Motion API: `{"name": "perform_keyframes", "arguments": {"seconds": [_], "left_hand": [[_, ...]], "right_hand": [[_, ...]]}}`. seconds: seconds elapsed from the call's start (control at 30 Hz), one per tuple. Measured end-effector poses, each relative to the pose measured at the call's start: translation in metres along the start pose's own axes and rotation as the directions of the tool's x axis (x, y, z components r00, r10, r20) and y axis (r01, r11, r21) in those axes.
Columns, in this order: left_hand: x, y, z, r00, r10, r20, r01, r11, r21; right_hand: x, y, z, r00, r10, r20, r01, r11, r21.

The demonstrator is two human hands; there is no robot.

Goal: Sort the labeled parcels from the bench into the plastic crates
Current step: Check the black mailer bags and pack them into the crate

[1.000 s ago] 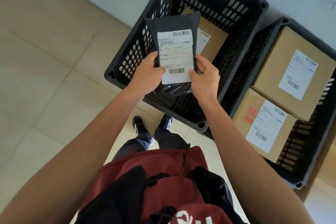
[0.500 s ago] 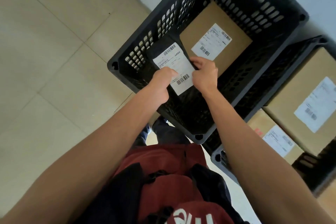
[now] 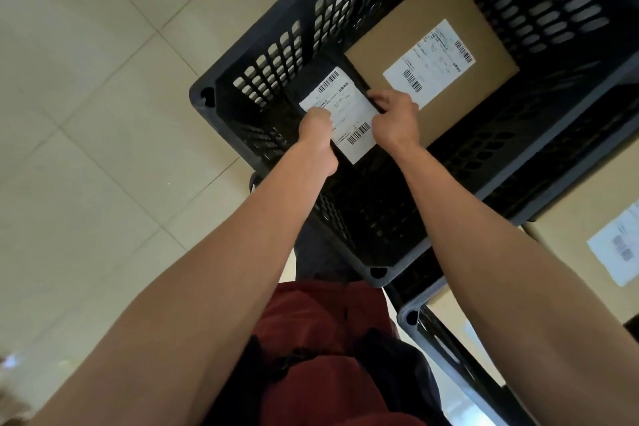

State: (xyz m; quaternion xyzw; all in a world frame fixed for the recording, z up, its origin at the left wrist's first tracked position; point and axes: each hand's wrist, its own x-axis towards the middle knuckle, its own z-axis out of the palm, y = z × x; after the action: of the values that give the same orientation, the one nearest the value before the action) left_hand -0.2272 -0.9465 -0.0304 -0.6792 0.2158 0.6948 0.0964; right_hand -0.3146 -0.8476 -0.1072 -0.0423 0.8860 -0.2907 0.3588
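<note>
Head view: both arms are reached down into a black crate [image 3: 242, 62], seen from above.
Left hand [image 3: 316, 130]: fingers curled, the left edge of a black mailer [image 3: 349, 114] is gripped.
Mailer: held low inside the crate, white label up.
Right hand [image 3: 394, 117]: fingers curled round the mailer's right edge.
Cardboard box [image 3: 432, 28]: lying in the same crate, just beside the mailer, label up.
Second crate [image 3: 435, 328]: at right, labeled box [image 3: 587, 218] inside.

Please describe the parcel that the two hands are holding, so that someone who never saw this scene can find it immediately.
Look inside the black slotted crate on the tiled floor. At its left inner wall, the left hand and right hand grip a flat black mailer bag with a white barcode label. Its neighbour in that crate is a brown cardboard box; only the mailer is black and soft.
</note>
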Motion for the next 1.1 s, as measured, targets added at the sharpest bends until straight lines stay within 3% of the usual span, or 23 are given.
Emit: {"name": "perform_keyframes", "arguments": {"seconds": [0.23,0.83,1.1], "left_hand": [[0.021,-0.003,0.006,0.997,-0.046,-0.058,0.036,0.986,-0.165],[0.056,0.006,0.017,1.000,-0.015,-0.004,0.014,0.995,-0.095],[0.057,0.008,0.015,1.000,-0.013,0.000,0.013,1.000,-0.011]], "right_hand": [[0.019,0.013,0.014,0.986,-0.060,0.156,0.079,0.990,-0.116],[0.019,0.015,0.020,0.980,-0.077,0.183,0.092,0.993,-0.076],[0.004,0.002,0.022,0.969,-0.125,0.211,0.192,0.924,-0.330]]}}
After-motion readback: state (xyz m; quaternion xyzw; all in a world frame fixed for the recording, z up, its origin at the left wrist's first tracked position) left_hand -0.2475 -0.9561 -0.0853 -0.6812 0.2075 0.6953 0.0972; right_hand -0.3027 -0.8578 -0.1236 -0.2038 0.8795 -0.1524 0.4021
